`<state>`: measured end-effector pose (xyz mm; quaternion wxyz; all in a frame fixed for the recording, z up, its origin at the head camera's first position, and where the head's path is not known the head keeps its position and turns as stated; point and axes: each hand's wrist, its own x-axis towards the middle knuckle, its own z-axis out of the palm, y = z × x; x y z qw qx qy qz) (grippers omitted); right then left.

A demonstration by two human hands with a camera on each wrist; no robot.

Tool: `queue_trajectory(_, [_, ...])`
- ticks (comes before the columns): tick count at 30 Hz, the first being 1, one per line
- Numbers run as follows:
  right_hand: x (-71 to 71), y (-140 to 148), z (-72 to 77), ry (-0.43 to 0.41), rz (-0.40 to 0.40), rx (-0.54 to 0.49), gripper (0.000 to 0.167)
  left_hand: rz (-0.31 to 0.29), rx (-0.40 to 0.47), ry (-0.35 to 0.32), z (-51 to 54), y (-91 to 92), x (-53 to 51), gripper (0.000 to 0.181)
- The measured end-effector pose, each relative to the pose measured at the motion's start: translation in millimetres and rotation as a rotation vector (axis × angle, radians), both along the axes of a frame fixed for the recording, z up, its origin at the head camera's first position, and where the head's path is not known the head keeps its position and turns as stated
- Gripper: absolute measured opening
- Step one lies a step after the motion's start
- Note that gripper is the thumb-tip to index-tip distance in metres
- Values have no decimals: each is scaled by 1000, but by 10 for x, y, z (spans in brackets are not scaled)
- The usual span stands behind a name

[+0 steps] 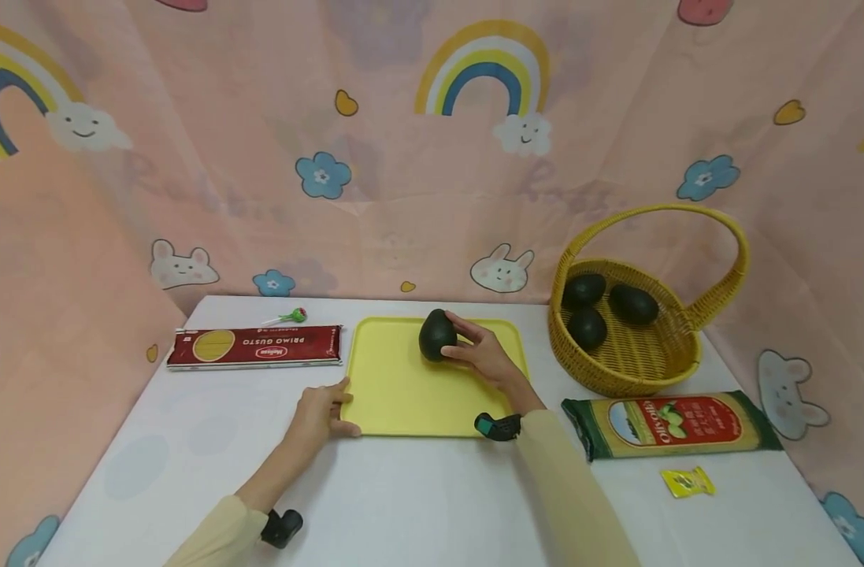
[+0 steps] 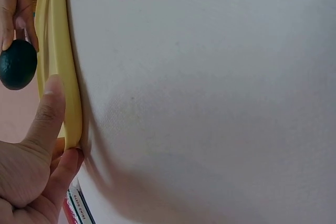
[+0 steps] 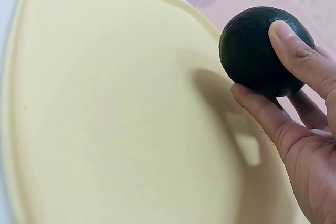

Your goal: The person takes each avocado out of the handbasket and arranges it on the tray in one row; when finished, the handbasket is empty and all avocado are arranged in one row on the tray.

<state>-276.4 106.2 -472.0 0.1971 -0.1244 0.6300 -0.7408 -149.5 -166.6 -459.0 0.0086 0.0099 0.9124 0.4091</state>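
Note:
Between the thumb and fingers of my right hand (image 1: 484, 354) is a dark green avocado (image 1: 437, 335). It is held over the back part of a yellow tray (image 1: 396, 394); in the right wrist view the avocado (image 3: 257, 51) is above the tray surface (image 3: 115, 108), casting a shadow on it. My left hand (image 1: 325, 412) grips the tray's front left corner. The left wrist view shows its thumb (image 2: 47, 111) along the tray's rim (image 2: 67, 72) and the other fingers round the corner, partly hidden.
A yellow wicker basket (image 1: 609, 382) with three avocados stands back right. Before it lie a green-ended pasta pack (image 1: 673, 425) and a yellow wrapped candy (image 1: 688, 482). On the left are a red pasta pack (image 1: 257, 346) and a lollipop (image 1: 293, 316). A printed cloth (image 1: 403, 220) hangs behind.

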Motion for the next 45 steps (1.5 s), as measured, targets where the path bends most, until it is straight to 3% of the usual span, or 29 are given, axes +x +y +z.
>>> queue_trajectory(4, [-34, -173, -31, -25, -17, 12, 68, 10, 8, -19, -1, -10, -1, 62])
queue_trajectory(14, [-75, -540, -82, -13, -19, -22, 69, -13, -38, 31, -9, -22, -7, 63])
queue_trajectory(22, [-83, -774, -104, -1, -16, -50, 66, -13, -34, 27, -36, -18, -17, 62])
queue_trajectory(33, [-97, -933, -79, -12, -26, -35, 64, -21, -45, 31, -37, -19, -21, 62])
queue_trajectory(40, [-125, -1003, -59, -1, -12, -28, 62, -38, -127, 62, -26, -32, -18, 61])
queue_trajectory(45, [-144, -1046, -61, 13, -16, -17, 61, -34, -122, 53, -18, -26, -18, 61])
